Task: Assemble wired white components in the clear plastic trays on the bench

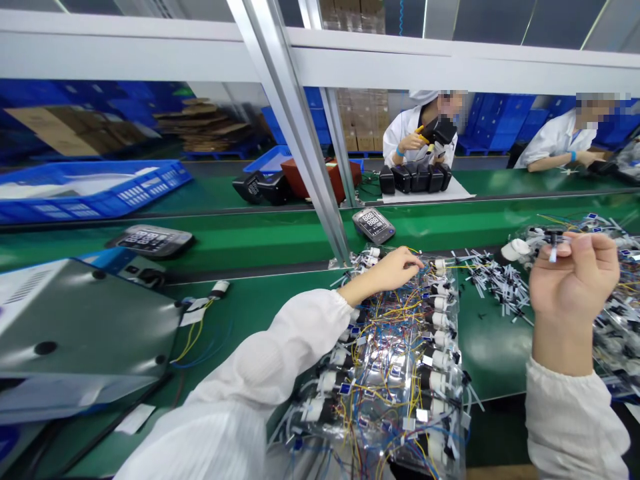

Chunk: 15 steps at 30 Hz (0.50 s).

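Note:
My right hand (573, 277) is raised on the right, thumb and fingers pinching a small black tube connector (553, 236) with a short pale tube hanging from it. My left hand (399, 268) reaches over the far end of a clear plastic tray (383, 347). Its fingers are curled together among thin wires; what they pinch, if anything, is hidden. Rows of small white-capped motor pumps (440, 320) line the tray's sides, with tangled yellow, blue and red wires (395, 313) between them. Right of the tray lies a pile of black connectors with pale tubes (500, 283).
A metal post (295, 127) rises behind the tray. Blood pressure monitors (374, 225) lie on the green bench. A grey metal-cased device (100, 327) stands left, below a blue crate (95, 193). More wired parts (620, 327) lie far right. Two co-workers (420, 133) sit opposite.

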{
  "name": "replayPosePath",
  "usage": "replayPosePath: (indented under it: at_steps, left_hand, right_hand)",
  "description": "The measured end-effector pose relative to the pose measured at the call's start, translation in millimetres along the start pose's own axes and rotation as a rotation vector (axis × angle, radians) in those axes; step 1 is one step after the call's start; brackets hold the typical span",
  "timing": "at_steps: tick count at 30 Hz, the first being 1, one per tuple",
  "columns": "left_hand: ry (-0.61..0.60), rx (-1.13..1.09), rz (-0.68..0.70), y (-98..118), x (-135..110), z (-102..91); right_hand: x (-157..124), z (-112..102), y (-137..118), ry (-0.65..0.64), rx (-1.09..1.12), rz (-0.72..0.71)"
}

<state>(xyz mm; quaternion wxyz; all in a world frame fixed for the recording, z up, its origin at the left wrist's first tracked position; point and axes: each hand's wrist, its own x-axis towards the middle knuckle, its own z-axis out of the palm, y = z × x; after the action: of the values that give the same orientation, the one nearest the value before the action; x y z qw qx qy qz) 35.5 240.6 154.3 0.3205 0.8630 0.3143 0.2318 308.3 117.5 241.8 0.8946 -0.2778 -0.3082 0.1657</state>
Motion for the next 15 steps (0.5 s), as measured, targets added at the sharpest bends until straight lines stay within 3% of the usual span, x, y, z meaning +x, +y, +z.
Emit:
replayPosePath:
  at_steps: [4,8,12,15]
  left_hand:
    - [0.022,0.184,0.138,17.6,-1.4,6.4]
    - [-0.111,0.210,0.230,30.7,8.5,9.4]
    - [-0.157,0.091,0.259,44.5,16.0,0.6]
    - [-0.291,-0.064,0.336,54.0,19.3,-3.2]
  right_hand:
    - [-10.9,11.9,-15.7,-0.034,-0.023,-0.027]
    - [-20.1,16.9,-33.7,-0.061,-0.062,-0.064]
    - [-23.6,16.6,-48.6,-0.060,-0.124,-0.164]
    - [-23.2,16.5,-52.6,-0.040,-0.174,-0.188]
